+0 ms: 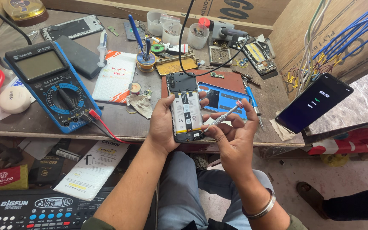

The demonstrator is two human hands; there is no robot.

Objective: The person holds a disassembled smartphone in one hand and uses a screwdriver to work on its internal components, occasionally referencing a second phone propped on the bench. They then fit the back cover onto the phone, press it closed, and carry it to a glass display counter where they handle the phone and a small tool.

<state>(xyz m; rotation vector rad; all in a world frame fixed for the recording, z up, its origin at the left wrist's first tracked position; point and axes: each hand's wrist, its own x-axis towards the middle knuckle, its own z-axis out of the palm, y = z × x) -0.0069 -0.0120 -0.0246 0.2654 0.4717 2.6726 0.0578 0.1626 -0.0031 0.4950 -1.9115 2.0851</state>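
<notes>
My left hand (162,123) grips an opened smartphone (184,106), back cover off, its white battery and dark circuit board showing. It is held upright just in front of the workbench edge. My right hand (231,132) pinches a slim silver screwdriver (223,117) with a pink cap. Its tip touches the phone's lower right corner. A blue phone back cover (224,96) lies on the bench behind my hands.
A blue multimeter (54,83) with red and black leads lies at left. A lit phone (314,102) leans at right. Plastic cups (171,30), tweezers (252,93), a solder reel (145,59) and phone parts crowd the back. A keyboard (26,211) sits lower left.
</notes>
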